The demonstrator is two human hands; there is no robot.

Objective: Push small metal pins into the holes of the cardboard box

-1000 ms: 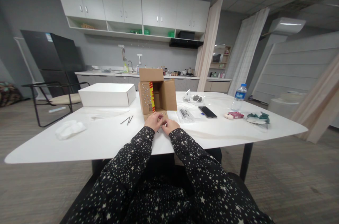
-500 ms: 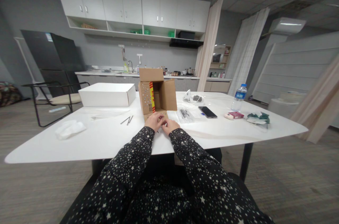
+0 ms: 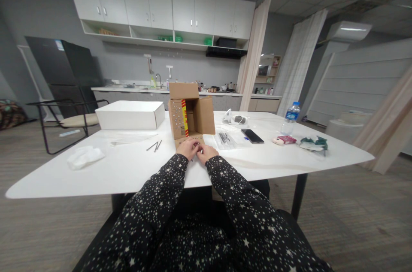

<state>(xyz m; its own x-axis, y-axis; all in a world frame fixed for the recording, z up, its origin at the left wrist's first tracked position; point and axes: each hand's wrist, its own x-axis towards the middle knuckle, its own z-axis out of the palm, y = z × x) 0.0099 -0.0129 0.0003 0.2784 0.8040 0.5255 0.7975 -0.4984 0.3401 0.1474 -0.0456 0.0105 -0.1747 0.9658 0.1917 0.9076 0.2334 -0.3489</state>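
Head camera, from left to right: a crumpled white sheet (image 3: 85,157) lies on the counter (image 3: 128,177), then a white box (image 3: 128,115), then a few thin metal rods (image 3: 158,146). Near the middle stands the cardboard box (image 3: 193,113), its mouth facing the person and a front flap (image 3: 200,138) folded down toward them. The left hand (image 3: 187,147) sits over that flap, its fingers curled inward; a small dark tip (image 3: 192,160) shows just below it. Close against it is the right hand (image 3: 207,153), knuckles up, fingers bent to meet the left's. Whether either set of fingers grips anything I can't make out, since the backs of the hands hide it. Both forearms slant in from the counter's near edge, wrists low. My guess is that some small, close handling is under way, and that the next move calls for steady, light fingertip work. Further right lie a clear plastic pack (image 3: 224,140) and a phone (image 3: 252,136).
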